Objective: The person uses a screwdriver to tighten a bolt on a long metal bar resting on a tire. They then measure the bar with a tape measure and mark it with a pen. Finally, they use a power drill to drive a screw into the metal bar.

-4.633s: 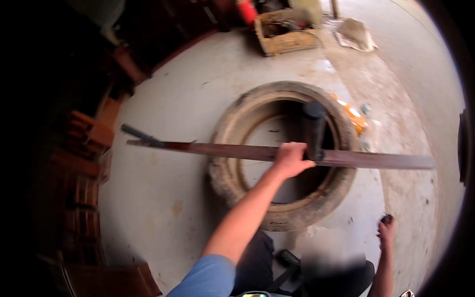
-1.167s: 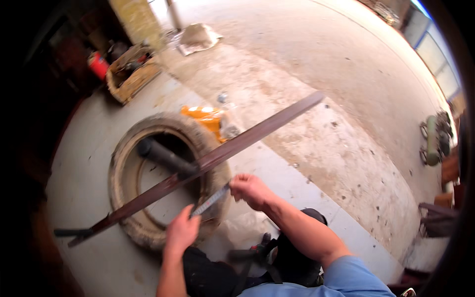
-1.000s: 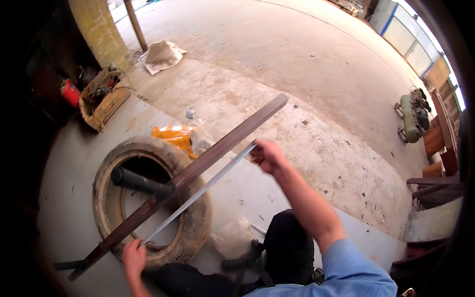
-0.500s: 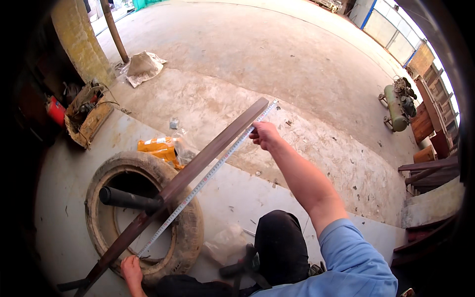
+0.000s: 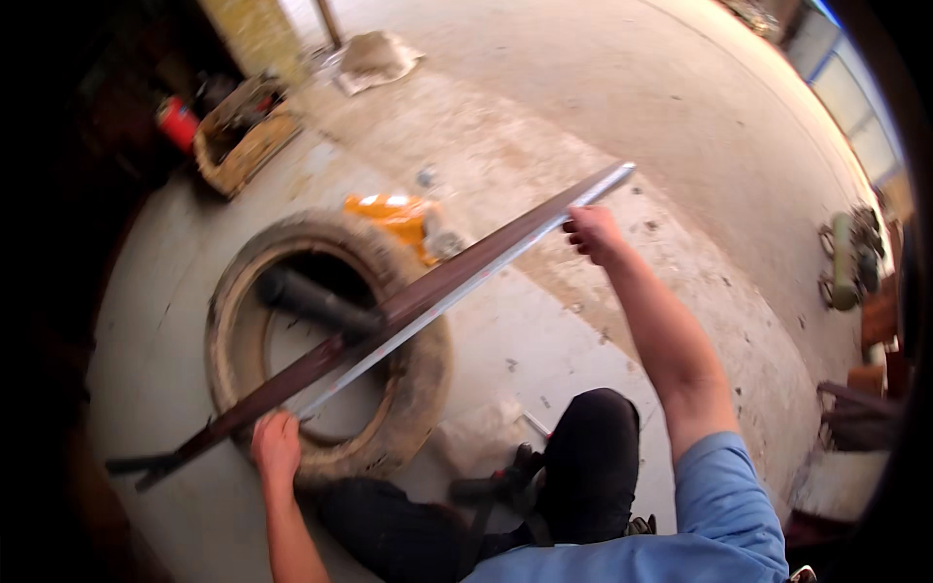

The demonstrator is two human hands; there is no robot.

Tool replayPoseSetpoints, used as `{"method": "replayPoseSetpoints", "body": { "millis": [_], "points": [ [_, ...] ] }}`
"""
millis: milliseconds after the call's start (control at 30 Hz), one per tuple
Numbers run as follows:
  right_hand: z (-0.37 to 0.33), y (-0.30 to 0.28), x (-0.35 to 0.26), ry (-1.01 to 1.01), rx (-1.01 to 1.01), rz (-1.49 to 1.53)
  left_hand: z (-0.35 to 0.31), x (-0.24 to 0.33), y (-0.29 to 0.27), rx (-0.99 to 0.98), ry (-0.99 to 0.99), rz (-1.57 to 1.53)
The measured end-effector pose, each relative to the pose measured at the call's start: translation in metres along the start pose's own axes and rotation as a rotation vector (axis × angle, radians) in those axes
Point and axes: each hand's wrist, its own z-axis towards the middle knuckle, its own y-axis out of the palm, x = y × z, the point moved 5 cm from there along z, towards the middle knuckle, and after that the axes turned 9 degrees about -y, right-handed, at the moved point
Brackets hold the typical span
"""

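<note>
A long brown bar (image 5: 486,255) lies slantwise across a worn tyre (image 5: 428,389), with a thick black tube (image 5: 316,303) standing off it and a thinner black piece at its lower left end. Along the bar's near side stretches the pale blade of a tape measure (image 5: 437,309). My right hand (image 5: 595,233) is closed on the blade near the bar's far end. At the blade's lower end, beside the bar and over the tyre's rim, my left hand (image 5: 277,442) is closed on the tape. Motion blurs the blade, and I cannot make out a tape case.
Behind the tyre lies an orange bag (image 5: 394,222). A wooden box (image 5: 243,141) of odds and ends sits at the far left beside a red object (image 5: 177,123). A pale sack (image 5: 377,60) lies farther back; a green air compressor (image 5: 844,260) stands at the right.
The view has turned, so the scene sits farther right and the floor things are shifted. Both hands still hold the tape along the bar, and its blade now appears blurred.
</note>
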Motion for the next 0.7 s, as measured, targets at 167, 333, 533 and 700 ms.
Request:
{"method": "replayPoseSetpoints", "body": {
  "millis": [167,333,533,700],
  "points": [
    [-0.024,0.025,0.001,0.027,-0.084,0.061,0.009,0.004,-0.006,0.047,-0.025,-0.006],
    [-0.074,0.070,0.000,0.007,-0.161,-0.085,0.014,0.000,-0.004,0.091,-0.061,-0.002],
    [-0.118,0.134,-0.034,-0.600,-0.383,-0.312,0.018,0.005,0.004,0.136,-0.036,-0.039],
    [-0.173,0.201,-0.086,-0.737,-0.656,-0.523,0.017,-0.004,0.004,0.182,-0.053,-0.041]
  ]
}}
